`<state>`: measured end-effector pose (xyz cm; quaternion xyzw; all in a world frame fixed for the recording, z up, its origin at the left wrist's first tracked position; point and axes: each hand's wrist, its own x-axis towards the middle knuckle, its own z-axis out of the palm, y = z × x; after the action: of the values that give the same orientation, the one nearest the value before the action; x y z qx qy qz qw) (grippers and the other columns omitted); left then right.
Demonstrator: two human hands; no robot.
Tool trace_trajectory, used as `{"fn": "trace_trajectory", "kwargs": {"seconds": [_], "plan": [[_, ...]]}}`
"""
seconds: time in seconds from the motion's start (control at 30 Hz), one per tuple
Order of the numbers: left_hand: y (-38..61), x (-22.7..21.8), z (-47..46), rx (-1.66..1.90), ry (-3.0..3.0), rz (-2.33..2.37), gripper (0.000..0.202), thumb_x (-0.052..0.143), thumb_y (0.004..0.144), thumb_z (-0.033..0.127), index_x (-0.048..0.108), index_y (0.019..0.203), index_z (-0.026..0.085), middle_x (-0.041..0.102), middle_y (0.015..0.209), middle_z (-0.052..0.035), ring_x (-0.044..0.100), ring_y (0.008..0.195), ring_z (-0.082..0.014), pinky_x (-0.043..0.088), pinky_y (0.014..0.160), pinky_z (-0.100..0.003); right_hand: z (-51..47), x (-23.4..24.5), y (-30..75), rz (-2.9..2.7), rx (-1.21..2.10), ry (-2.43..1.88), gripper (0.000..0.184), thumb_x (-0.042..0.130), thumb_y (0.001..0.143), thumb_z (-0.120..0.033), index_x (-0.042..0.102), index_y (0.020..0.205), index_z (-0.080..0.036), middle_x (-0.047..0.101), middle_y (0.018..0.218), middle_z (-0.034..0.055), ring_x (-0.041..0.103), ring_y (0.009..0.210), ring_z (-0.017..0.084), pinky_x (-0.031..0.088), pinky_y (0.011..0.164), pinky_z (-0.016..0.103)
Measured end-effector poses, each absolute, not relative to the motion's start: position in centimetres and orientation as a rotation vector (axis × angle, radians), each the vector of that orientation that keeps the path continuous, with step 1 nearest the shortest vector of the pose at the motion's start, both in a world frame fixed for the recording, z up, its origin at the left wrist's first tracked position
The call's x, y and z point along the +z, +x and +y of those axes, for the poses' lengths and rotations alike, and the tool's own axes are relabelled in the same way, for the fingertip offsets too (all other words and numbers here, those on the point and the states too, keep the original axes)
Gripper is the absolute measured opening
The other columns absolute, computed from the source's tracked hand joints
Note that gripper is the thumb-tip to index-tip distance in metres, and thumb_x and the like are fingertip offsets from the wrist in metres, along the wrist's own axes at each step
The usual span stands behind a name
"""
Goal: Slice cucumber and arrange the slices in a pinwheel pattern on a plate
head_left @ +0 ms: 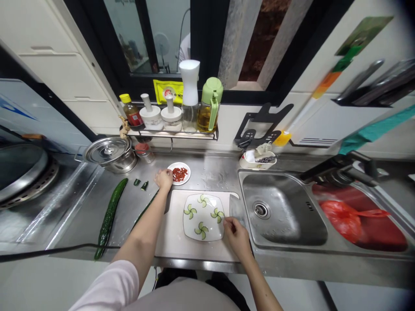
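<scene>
A square white plate with several green cucumber-slice flowers lies on a white cutting board. My right hand rests at the plate's right edge, fingers pinched together near a cucumber flower. My left hand reaches far forward to a small white dish of red berries, its fingers curled at the dish's left rim. What those fingers hold is hidden.
A whole cucumber and two small cut ends lie left of the board. A lidded steel pot stands behind them. A condiment rack hangs at the back. The steel sink and a red basin are right. A knife blade lies beside the plate.
</scene>
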<state>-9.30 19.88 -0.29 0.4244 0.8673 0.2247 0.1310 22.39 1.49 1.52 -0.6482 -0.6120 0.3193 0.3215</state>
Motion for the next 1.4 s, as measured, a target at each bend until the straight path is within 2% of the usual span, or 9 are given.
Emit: {"fn": "trace_trajectory", "kwargs": {"seconds": [0.23, 0.4, 0.6, 0.8, 1.03, 1.3, 1.4], "plan": [[-6.6, 0.3, 17.3, 1.187, 1.028, 2.074, 0.027, 0.059, 0.080, 0.037, 0.073, 0.092, 0.018, 0.073, 0.091, -0.0066, 0.065, 0.081, -0.0193, 0.049, 0.079, -0.031, 2.5, 2.1, 21.2, -1.660, 0.859, -1.648, 0.039, 0.047, 0.086, -0.055, 0.062, 0.080, -0.020, 0.050, 0.055, -0.0019, 0.049, 0.054, 0.015, 0.038, 0.054, 0.025], [-3.4, 1.9, 14.8, 1.401, 1.064, 1.677, 0.025, 0.062, 0.077, 0.035, 0.073, 0.089, 0.016, 0.074, 0.092, -0.0074, 0.066, 0.084, -0.0177, 0.051, 0.080, -0.029, 4.9, 4.2, 19.9, -1.665, 0.837, -1.576, 0.032, 0.050, 0.084, -0.049, 0.061, 0.077, -0.020, 0.049, 0.055, -0.0027, 0.048, 0.054, 0.014, 0.037, 0.054, 0.024], [-1.1, 4.9, 11.5, 1.363, 1.246, 1.554, 0.022, 0.062, 0.079, 0.034, 0.073, 0.089, 0.017, 0.073, 0.098, -0.0071, 0.064, 0.091, -0.0188, 0.049, 0.085, -0.031, 9.1, 7.6, 17.8, -1.740, 0.801, -1.442, 0.025, 0.050, 0.085, -0.042, 0.063, 0.083, -0.020, 0.060, 0.070, 0.0008, 0.054, 0.067, 0.015, 0.040, 0.062, 0.025], [-0.1, 6.3, 10.1, 1.278, 1.391, 1.541, 0.019, 0.063, 0.079, 0.033, 0.073, 0.089, 0.019, 0.072, 0.096, -0.0061, 0.062, 0.087, -0.0174, 0.049, 0.081, -0.029, 11.8, 9.5, 16.7, -1.889, 0.766, -1.232, 0.016, 0.053, 0.086, -0.032, 0.064, 0.086, -0.021, 0.063, 0.087, 0.0035, 0.055, 0.079, 0.016, 0.043, 0.073, 0.028], [0.3, 6.7, 9.5, 1.250, 1.408, 1.509, 0.017, 0.064, 0.079, 0.031, 0.074, 0.086, 0.019, 0.071, 0.090, -0.0055, 0.062, 0.084, -0.0170, 0.049, 0.079, -0.029, 12.0, 8.8, 16.7, -1.957, 0.754, -1.156, 0.012, 0.056, 0.086, -0.031, 0.063, 0.082, -0.021, 0.061, 0.089, 0.0036, 0.055, 0.092, 0.019, 0.042, 0.085, 0.032], [0.7, 6.1, 9.2, 1.251, 1.399, 1.453, 0.019, 0.064, 0.078, 0.032, 0.073, 0.086, 0.018, 0.071, 0.089, -0.0055, 0.061, 0.081, -0.0153, 0.048, 0.076, -0.026, 12.1, 8.0, 16.8, -1.968, 0.761, -1.134, 0.011, 0.056, 0.086, -0.027, 0.063, 0.081, -0.020, 0.061, 0.088, 0.0032, 0.054, 0.092, 0.019, 0.040, 0.085, 0.031], [0.4, 5.2, 9.3, 1.211, 1.385, 1.484, 0.022, 0.064, 0.077, 0.031, 0.073, 0.093, 0.019, 0.070, 0.089, -0.0045, 0.059, 0.077, -0.0139, 0.048, 0.076, -0.026, 12.3, 7.2, 17.0, -1.982, 0.749, -1.158, 0.010, 0.057, 0.086, -0.025, 0.063, 0.079, -0.020, 0.061, 0.088, 0.0024, 0.053, 0.091, 0.018, 0.038, 0.086, 0.031]]}}
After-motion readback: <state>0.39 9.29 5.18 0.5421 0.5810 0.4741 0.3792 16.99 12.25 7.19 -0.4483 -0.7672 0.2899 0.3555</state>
